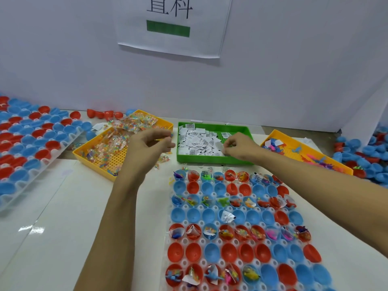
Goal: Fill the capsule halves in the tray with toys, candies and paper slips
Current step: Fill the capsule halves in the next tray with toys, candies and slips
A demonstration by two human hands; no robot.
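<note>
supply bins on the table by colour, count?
Yellow bins: 2, candy and toys
Green bins: 1, paper slips
Total: 3

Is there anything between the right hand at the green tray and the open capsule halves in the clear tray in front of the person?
Nothing visible stands in the way. The right hand pinches a white paper slip over the green plastic tray. Below its near wall lies bare table, then the clear plastic tray of red and blue capsule halves.
</note>
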